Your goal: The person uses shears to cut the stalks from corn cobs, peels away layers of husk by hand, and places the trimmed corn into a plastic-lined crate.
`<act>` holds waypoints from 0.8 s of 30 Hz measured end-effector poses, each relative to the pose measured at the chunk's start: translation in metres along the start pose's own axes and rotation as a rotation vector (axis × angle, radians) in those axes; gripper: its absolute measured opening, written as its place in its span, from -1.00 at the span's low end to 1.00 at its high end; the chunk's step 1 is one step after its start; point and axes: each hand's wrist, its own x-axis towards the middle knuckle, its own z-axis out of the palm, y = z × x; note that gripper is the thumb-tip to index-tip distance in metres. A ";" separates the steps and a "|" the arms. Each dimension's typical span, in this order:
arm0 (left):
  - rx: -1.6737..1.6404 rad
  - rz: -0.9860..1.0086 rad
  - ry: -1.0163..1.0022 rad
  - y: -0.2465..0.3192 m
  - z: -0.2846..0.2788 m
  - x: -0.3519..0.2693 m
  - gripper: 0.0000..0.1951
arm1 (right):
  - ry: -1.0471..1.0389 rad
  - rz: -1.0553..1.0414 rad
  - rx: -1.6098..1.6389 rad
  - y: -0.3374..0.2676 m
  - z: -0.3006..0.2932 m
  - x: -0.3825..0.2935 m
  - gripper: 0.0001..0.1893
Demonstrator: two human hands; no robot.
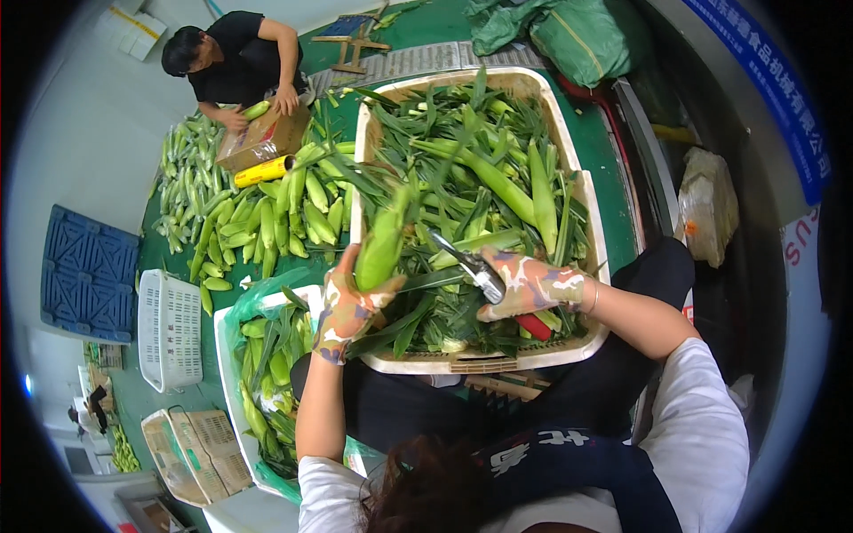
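Note:
My left hand (353, 310), in a camouflage-patterned glove, grips an ear of corn in its green husk (381, 250) by the lower end. The ear stands tip-up over the left rim of a large cream plastic crate (590, 220). In my gloved right hand (533, 283) is a metal cutting tool (485, 276), apparently pruning shears, with a red handle end (533, 326) showing below the palm. Its tip points up and left, towards the ear but apart from it. Beneath both hands, loose husk leaves (433, 320) and a few husked ears (503, 183) fill the crate.
Left of me stands a white bin (230, 393) holding more corn. A corn pile (266, 223) covers the floor ahead-left, beside a yellow roll (263, 172). There a co-worker (243, 66) handles an ear over a cardboard box (266, 136). A white basket (170, 333) stands farther left.

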 end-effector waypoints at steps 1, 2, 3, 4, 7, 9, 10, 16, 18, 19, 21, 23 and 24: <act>0.026 0.005 -0.051 -0.002 0.005 -0.002 -0.31 | -0.112 0.135 0.109 -0.012 -0.008 -0.003 -0.37; 0.034 0.023 -0.127 -0.005 0.008 -0.002 -0.30 | -0.135 0.120 0.117 -0.010 -0.007 -0.003 -0.34; 0.048 0.042 -0.195 -0.004 0.008 -0.002 -0.28 | -0.158 0.094 0.121 -0.009 -0.008 -0.003 -0.32; -0.056 0.017 -0.219 0.001 0.011 -0.002 -0.26 | -0.156 0.094 0.125 -0.004 -0.009 -0.003 -0.32; -0.064 0.001 -0.309 -0.010 0.014 -0.006 -0.24 | -0.170 -0.139 0.280 0.005 -0.016 -0.007 -0.27; -0.044 0.007 -0.351 -0.007 0.018 -0.004 -0.23 | -0.290 -0.068 0.325 0.015 -0.016 -0.003 -0.29; -0.040 -0.017 -0.423 -0.006 0.022 0.001 -0.21 | -0.233 -0.077 0.251 0.021 -0.011 0.000 -0.32; -0.413 -0.191 -0.294 -0.025 0.023 0.005 -0.23 | 0.010 0.139 0.607 0.035 0.003 -0.002 -0.66; -0.276 -0.235 -0.357 -0.017 0.013 0.007 -0.32 | -0.083 0.100 0.592 0.038 0.000 -0.017 -0.67; -0.239 -0.310 -0.369 -0.017 0.010 0.000 -0.34 | -0.211 0.146 0.619 0.038 0.003 -0.023 -0.67; -0.288 -0.271 -0.317 -0.038 0.018 -0.010 -0.31 | -0.348 0.045 0.614 0.046 0.015 -0.019 -0.66; -1.069 -0.345 -0.467 -0.032 0.034 -0.011 -0.29 | -0.403 0.021 0.380 0.014 0.006 -0.020 -0.67; -1.102 -0.320 -0.497 -0.042 0.036 -0.013 -0.26 | -0.387 0.061 0.334 0.000 0.002 -0.017 -0.69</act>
